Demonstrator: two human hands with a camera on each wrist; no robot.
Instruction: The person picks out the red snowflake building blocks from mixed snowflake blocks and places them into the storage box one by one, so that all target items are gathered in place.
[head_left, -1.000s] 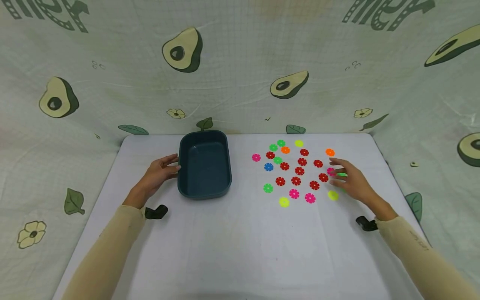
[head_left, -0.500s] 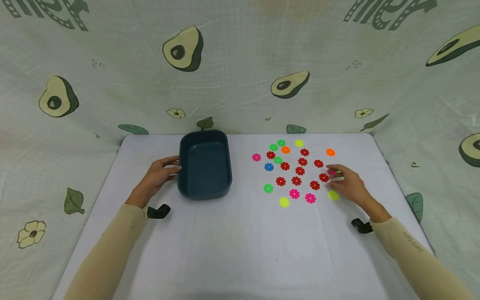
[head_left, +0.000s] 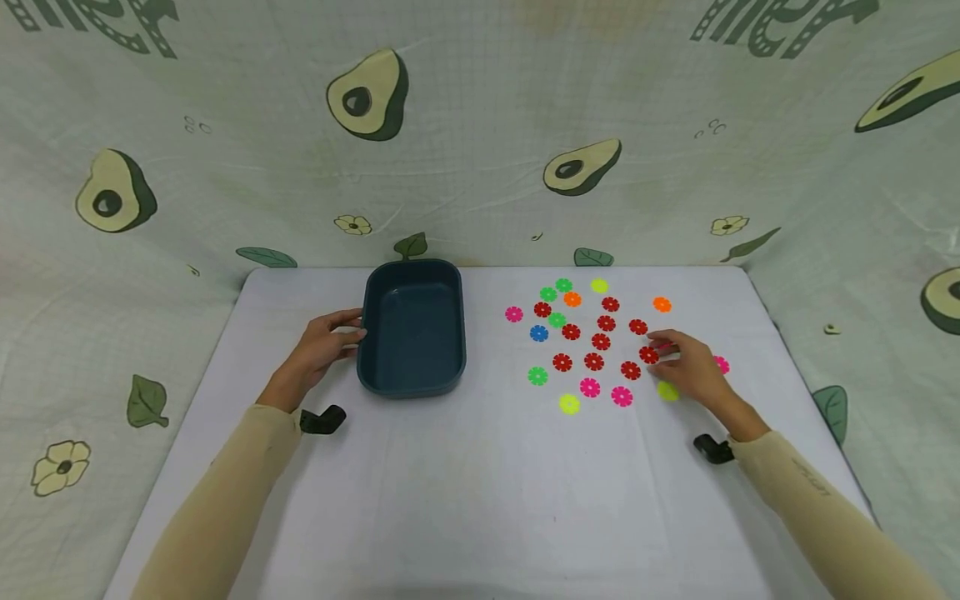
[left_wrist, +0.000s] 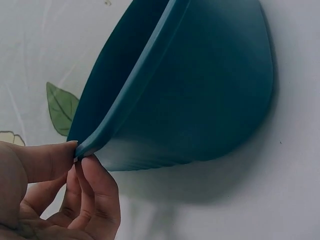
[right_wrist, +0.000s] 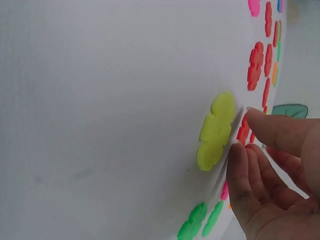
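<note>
My left hand (head_left: 321, 348) pinches the left rim of a dark blue plastic tub (head_left: 411, 333) between thumb and fingers. The left wrist view shows the thumb on top of the rim and the fingertips under the tub's edge (left_wrist: 145, 55). My right hand (head_left: 690, 365) is low over the table among flat, notched plastic discs. Its thumb and fingertips stand apart on either side of a red disc (head_left: 648, 355). In the right wrist view that disc shows between them, with a yellow disc (right_wrist: 216, 132) beside the fingertips. The hand partly covers a pink disc behind it.
Several more discs in red, green, pink, yellow, orange and a blue disc (head_left: 538, 333) lie scattered on the white table (head_left: 480, 500), right of the tub. An orange disc (head_left: 662, 304) lies behind the right hand. Cloth with avocado prints (head_left: 367, 96) hangs around the table.
My right hand has moved left and slightly nearer, from beside a pink disc to the red disc, uncovering another pink disc on its right. My left hand keeps its grip on the tub's rim.
</note>
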